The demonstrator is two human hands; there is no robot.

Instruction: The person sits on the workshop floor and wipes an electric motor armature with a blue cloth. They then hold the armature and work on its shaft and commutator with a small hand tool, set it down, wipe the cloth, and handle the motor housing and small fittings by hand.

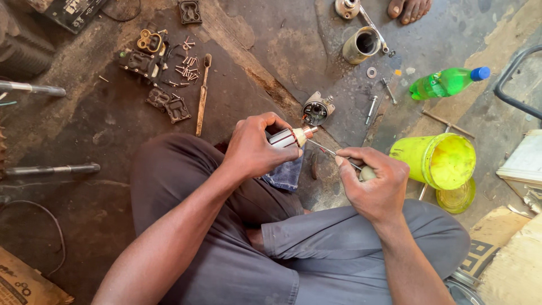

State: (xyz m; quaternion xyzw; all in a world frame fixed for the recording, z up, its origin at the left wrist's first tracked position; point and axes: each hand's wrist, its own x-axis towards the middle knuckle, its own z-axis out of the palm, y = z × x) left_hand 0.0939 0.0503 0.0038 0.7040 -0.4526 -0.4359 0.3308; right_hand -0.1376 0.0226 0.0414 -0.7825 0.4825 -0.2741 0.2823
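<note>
I sit cross-legged on a dirty concrete floor. My left hand (254,148) grips a small motor armature (292,136), silver and red with a copper-coloured end, held over my knee. My right hand (374,183) holds a thin tool with a pale rounded handle (367,173); its slim metal shaft (324,149) points at the armature's copper end. A blue cloth (285,174) lies under the left hand on my leg.
A metal motor housing (316,109) and a cylindrical casing (361,45) lie ahead. Screws, black parts and a brush (202,93) are at upper left. A green bottle (446,82) and a yellow-green bucket (440,160) stand to the right. Another person's bare foot (409,9) shows at top.
</note>
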